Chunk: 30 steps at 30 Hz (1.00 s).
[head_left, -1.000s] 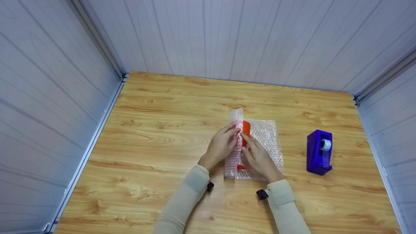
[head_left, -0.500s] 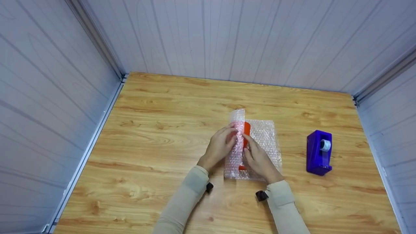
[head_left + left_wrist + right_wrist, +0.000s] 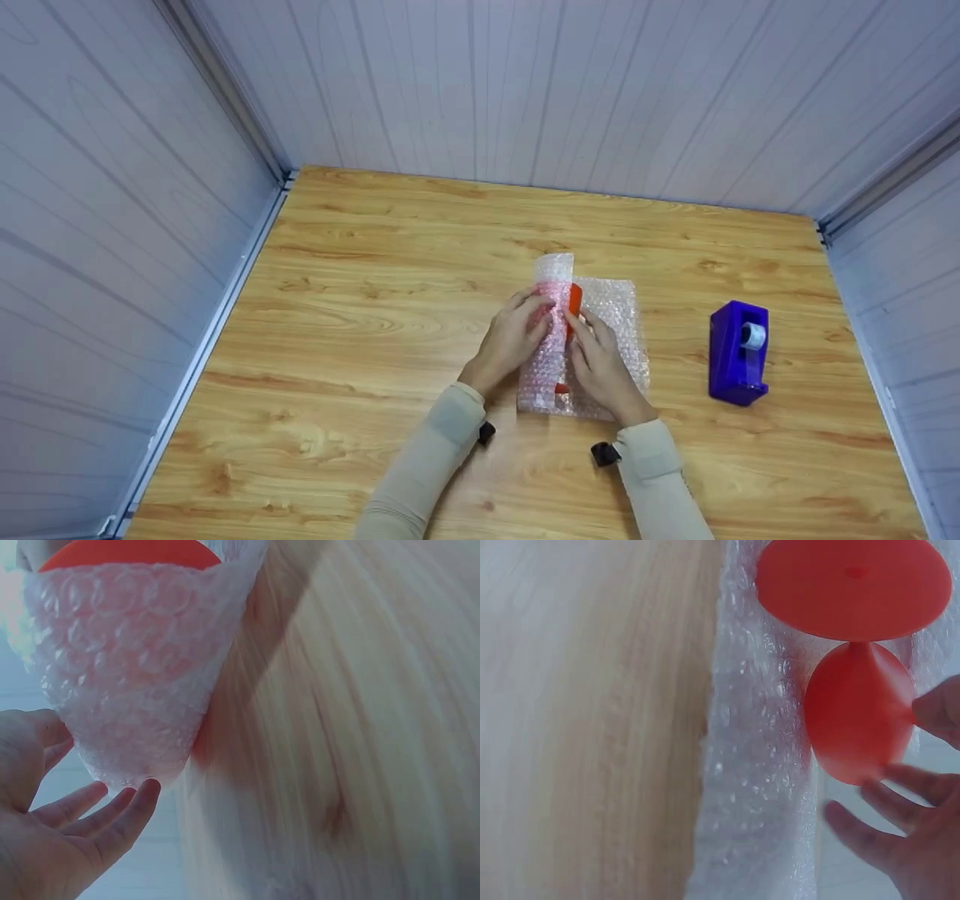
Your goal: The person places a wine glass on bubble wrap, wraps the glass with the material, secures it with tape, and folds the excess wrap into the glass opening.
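Observation:
A red goblet (image 3: 575, 298) lies on a sheet of bubble wrap (image 3: 613, 304), its left side covered by a folded-over flap. In the right wrist view its round foot (image 3: 855, 585) and bowl (image 3: 855, 712) show bare. My left hand (image 3: 506, 341) rests its fingertips on the wrap over the goblet's left side; the left wrist view shows these fingers loosely extended against the bubble wrap (image 3: 127, 637). My right hand (image 3: 602, 364) touches the bowl from the right, thumb and fingers spread and slightly blurred. The goblet's stem is hidden in the head view.
A purple tape dispenser (image 3: 731, 360) with a roll of clear tape stands to the right of the wrap. All this is on a wood-grain table (image 3: 360, 300), with pale panel walls (image 3: 510, 90) at the back and sides.
The flap has moved right over the goblet, covering more of it, and the goblet has shifted slightly right. Both hands have moved slightly right with it.

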Available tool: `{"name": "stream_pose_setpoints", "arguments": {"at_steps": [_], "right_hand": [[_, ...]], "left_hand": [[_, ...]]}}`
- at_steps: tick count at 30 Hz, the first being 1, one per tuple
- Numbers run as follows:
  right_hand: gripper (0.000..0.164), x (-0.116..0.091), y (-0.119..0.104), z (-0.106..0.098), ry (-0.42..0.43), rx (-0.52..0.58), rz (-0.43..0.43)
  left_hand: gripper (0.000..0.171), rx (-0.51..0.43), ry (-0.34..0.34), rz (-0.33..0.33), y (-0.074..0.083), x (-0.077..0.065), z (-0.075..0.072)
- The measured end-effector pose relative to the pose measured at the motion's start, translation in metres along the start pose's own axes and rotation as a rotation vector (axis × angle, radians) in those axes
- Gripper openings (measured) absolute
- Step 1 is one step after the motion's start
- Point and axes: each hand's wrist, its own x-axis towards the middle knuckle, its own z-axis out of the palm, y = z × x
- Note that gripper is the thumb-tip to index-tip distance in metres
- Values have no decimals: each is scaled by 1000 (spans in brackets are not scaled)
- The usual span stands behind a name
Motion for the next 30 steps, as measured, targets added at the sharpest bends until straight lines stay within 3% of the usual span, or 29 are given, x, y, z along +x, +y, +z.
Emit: {"name": "stream_pose_setpoints", "arguments": {"at_steps": [10,20,23,30], "right_hand": [[42,4,-3,-4,30,-140,-67],[43,6,-3,-8,12,-89,-47],[43,4,-2,-7,-2,-53,-27],[44,2,1,-7,-26,48,26]], "left_hand": [[22,50,-2,31,7,1,5],[21,81,0,54,8,2,6],[23,67,-9,28,8,2,5],[29,-10,-40,-103,5,-1,3]]}}
